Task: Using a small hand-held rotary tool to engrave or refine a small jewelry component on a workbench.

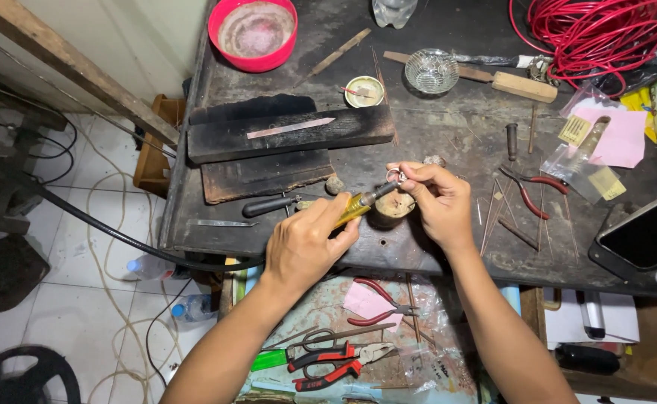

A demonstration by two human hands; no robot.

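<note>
Left hand (304, 243) has its fingers clamped on a yellow-handled tool (357, 205), tip up against the small silver ring (395, 176) the right hand (437, 202) pinches steady over the desk (448, 127).
</note>
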